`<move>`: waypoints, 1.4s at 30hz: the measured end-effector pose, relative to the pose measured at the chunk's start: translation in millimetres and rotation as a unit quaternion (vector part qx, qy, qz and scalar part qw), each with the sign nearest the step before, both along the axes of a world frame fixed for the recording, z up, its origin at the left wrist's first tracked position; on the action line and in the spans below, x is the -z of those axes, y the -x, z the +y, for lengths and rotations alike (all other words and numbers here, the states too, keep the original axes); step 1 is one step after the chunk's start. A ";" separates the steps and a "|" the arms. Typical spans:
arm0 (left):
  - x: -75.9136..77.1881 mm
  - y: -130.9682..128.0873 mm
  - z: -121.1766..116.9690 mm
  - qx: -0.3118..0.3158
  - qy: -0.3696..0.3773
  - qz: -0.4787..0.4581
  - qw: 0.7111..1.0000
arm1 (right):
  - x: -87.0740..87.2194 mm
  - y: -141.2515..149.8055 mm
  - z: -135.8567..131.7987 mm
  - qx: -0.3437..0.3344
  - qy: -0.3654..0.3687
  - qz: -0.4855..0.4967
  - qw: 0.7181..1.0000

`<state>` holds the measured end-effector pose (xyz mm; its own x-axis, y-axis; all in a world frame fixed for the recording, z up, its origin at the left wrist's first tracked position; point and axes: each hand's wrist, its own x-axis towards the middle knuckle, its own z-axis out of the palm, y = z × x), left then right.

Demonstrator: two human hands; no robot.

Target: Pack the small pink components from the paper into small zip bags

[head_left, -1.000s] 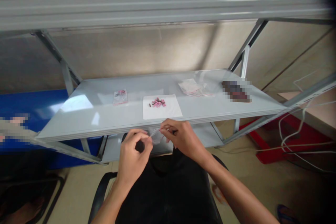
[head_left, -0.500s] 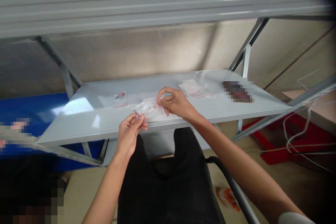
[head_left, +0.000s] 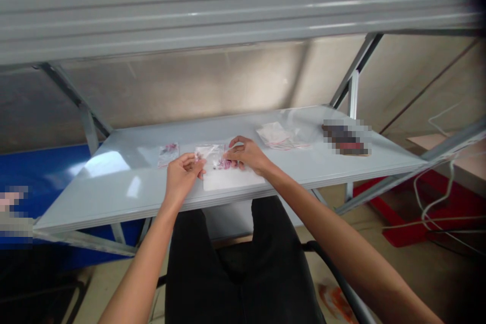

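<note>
Hands (head_left: 181, 174) pinching clear bag (head_left: 210, 152), pink pieces (head_left: 225, 163) half-hidden

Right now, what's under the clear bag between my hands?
White paper lies beneath the bag; pink pieces show near its lower right. Glare and your right hand hide what else is there.

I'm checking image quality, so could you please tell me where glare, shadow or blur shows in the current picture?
In the head view, glare whitens the left of the shelf and a slanted shadow crosses the wall; also in the head view, the clear bag looks soft, and an item at right is pixelated.
</note>
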<state>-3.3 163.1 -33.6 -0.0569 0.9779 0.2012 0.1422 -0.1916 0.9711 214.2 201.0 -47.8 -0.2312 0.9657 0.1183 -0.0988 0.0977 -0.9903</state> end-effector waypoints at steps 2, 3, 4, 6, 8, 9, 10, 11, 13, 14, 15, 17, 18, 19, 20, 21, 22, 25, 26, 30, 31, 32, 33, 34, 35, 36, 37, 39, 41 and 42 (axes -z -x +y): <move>-0.7 -3.6 4.3 0.004 -0.009 0.016 1.000 | 5.2 -1.7 4.1 -0.019 -0.009 0.000 1.000; -1.1 -5.6 6.0 0.007 -0.012 0.023 1.000 | 8.1 -2.8 5.7 -0.034 -0.016 -0.004 0.999; -1.6 -7.6 7.4 0.009 -0.014 0.028 0.999 | 11.1 -3.9 7.2 -0.047 -0.025 -0.007 0.999; -2.7 -10.9 9.6 0.012 -0.017 0.036 0.999 | 17.2 -5.8 9.8 -0.060 -0.041 -0.008 0.997; -4.2 -12.8 10.9 0.015 -0.019 0.039 0.999 | 22.2 -7.0 11.8 -0.057 -0.049 -0.007 0.997; -5.1 -13.2 11.2 0.016 -0.020 0.041 0.999 | 24.0 -7.2 12.6 -0.053 -0.050 -0.004 0.997; -5.9 -13.2 11.2 0.017 -0.021 0.045 0.999 | 25.2 -7.3 13.2 -0.048 -0.050 -0.002 0.998; -6.7 -13.0 11.1 0.016 -0.022 0.049 0.998 | 25.9 -7.3 13.6 -0.043 -0.049 0.001 0.998; -8.1 -12.2 10.5 0.012 -0.021 0.059 0.998 | 26.4 -6.8 14.3 -0.030 -0.046 0.006 0.998; -8.7 -11.7 10.2 0.011 -0.021 0.064 0.998 | 26.3 -6.5 14.7 -0.023 -0.044 0.009 0.999; -9.3 -11.4 10.1 0.012 -0.022 0.069 0.997 | 26.3 -6.2 15.0 -0.018 -0.042 0.012 0.999; -10.4 -11.5 10.6 0.016 -0.026 0.076 0.997 | 26.2 -5.8 15.7 -0.012 -0.038 0.014 0.999; -11.0 -11.9 11.3 0.019 -0.028 0.078 0.996 | 26.1 -5.7 16.0 -0.009 -0.036 0.014 0.999; -11.5 -12.5 12.2 0.019 -0.032 0.076 0.996 | 26.0 -5.5 16.3 -0.007 -0.034 0.014 0.999; -11.8 -13.1 13.2 0.020 -0.035 0.070 0.997 | 25.8 -5.4 16.5 -0.005 -0.032 0.014 0.999; -11.8 -13.7 14.1 0.020 -0.039 0.061 0.997 | 25.5 -5.3 16.7 -0.004 -0.030 0.017 0.999; -11.3 -14.2 14.8 0.019 -0.043 0.048 0.998 | 25.1 -5.2 16.7 -0.003 -0.029 0.020 0.999; -5.0 -13.7 13.5 0.004 -0.050 0.019 0.999 | 23.5 -4.8 15.9 0.003 -0.024 0.030 0.999; -1.2 -12.9 11.5 -0.005 -0.048 0.021 0.999 | 22.9 -4.8 15.4 0.009 -0.023 0.034 0.999; 17.3 -11.0 -0.6 -0.026 -0.029 0.058 0.998 | 21.1 -5.2 13.2 0.026 -0.031 0.040 0.998; 21.0 -11.7 -3.4 -0.027 -0.025 0.071 0.997 | 20.9 -5.3 12.8 0.024 -0.035 0.039 0.998; 23.8 -13.0 -5.7 -0.028 -0.022 0.085 0.996 | 20.8 -5.2 12.5 0.021 -0.038 0.037 0.998; 25.6 -14.9 -7.3 -0.029 -0.019 0.098 0.995 | 20.8 -5.1 12.4 0.018 -0.040 0.035 0.998; 26.4 -17.3 -8.2 -0.032 -0.018 0.111 0.993 | 20.9 -4.7 12.3 0.015 -0.042 0.034 0.998; 26.6 -20.0 -8.5 -0.034 -0.016 0.120 0.992 | 21.1 -4.2 12.4 0.014 -0.044 0.033 0.998; 26.2 -22.7 -8.1 -0.036 -0.016 0.124 0.991 | 21.3 -3.5 12.4 0.012 -0.046 0.032 0.998; 25.6 -25.3 -7.3 -0.039 -0.016 0.126 0.991 | 21.5 -2.8 12.5 0.012 -0.047 0.029 0.998; 24.4 -29.4 -4.8 -0.046 -0.021 0.124 0.991 | 21.6 -1.7 12.3 0.014 -0.050 0.021 0.998; 24.0 -31.7 -1.7 -0.051 -0.026 0.119 0.991 | 21.4 -1.0 11.5 0.019 -0.050 0.014 0.998; 24.3 -32.1 0.0 -0.054 -0.029 0.116 0.991 | 21.1 -0.9 10.8 0.023 -0.049 0.011 0.998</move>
